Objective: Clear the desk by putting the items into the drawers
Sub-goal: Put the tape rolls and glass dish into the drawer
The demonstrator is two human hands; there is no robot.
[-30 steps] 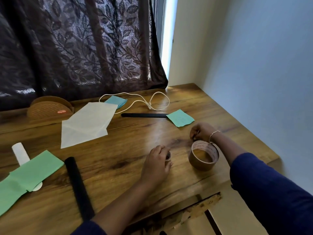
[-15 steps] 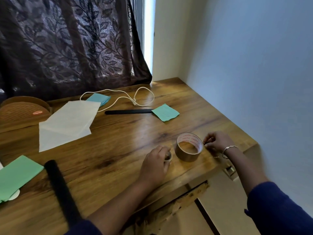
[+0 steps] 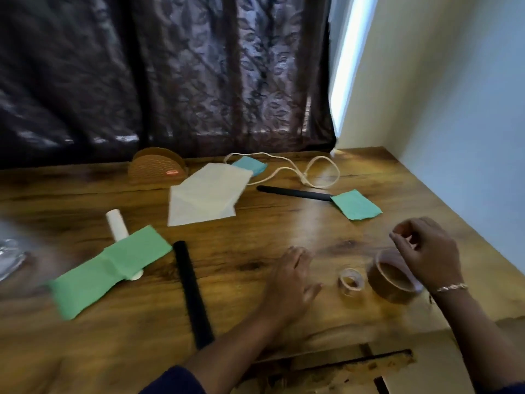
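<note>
**Step in hand:** collect the two tape rolls from the near right part of the bench (image 3: 284, 231) for transfer to a drawer.

1. **Status.** The small tape roll (image 3: 350, 282) stands on the bench, core upward, just beside the large brown tape roll (image 3: 389, 291). The left hand (image 3: 292, 280) lies just left of the small roll, its grip spread and holding nothing. The right hand (image 3: 426, 251) sits over the far rim of the large roll with fingers curled. Blur prevents confirming whether its grip pinches the roll or is empty.

2. **Grasp.** Take the small roll with thumb and fingers across its outer wall. Take the large roll with fingers inside the core and thumb outside, since a pinch on the rim alone is likely to slip.

3. **Lift.** Raise each roll clear of the bench before moving it, so that neither rolls off the near edge.

4. **Destination.** A dark gap (image 3: 341, 362) shows below the bench front. Whether a drawer stands open there cannot be told. Confirm an open drawer before carrying, and if none is open, keep one hand free.

5. **Progress.** The green paper (image 3: 113, 263), black strip (image 3: 193, 294), white paper bag (image 3: 207, 200) and cord (image 3: 284, 172) lie on the bench, so the task appears to be at an early stage.
</note>
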